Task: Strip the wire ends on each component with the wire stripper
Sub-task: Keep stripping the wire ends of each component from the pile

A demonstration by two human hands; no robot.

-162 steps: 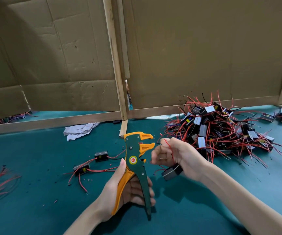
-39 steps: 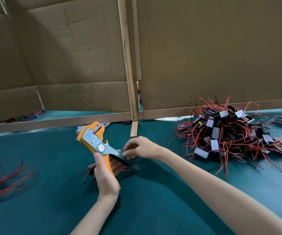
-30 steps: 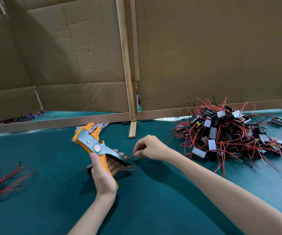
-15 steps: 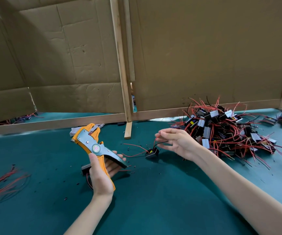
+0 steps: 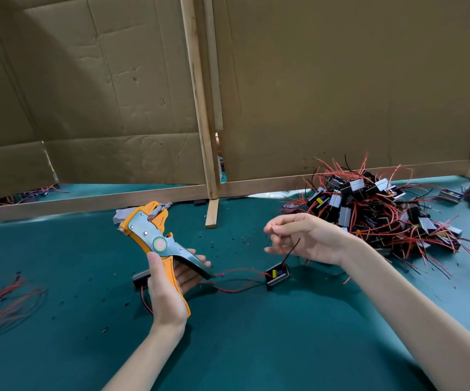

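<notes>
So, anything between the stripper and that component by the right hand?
Nothing visible. The stripper is in the left hand; the component is to its right, red wires trailing toward the handles, only open mat between. The right hand is above it, not between.

Cardboard panels (image 5: 341, 80) (wooden frames (image 5: 198, 108)) stand upright — behind a teal table (image 5: 256, 348).

One wide head-worn view looks forward and down over the worktop (image 5: 256, 348), near the left hand (image 5: 166, 286) and right hand (image 5: 307, 239), facing the cardboard screen (image 5: 341, 80) behind.
</notes>
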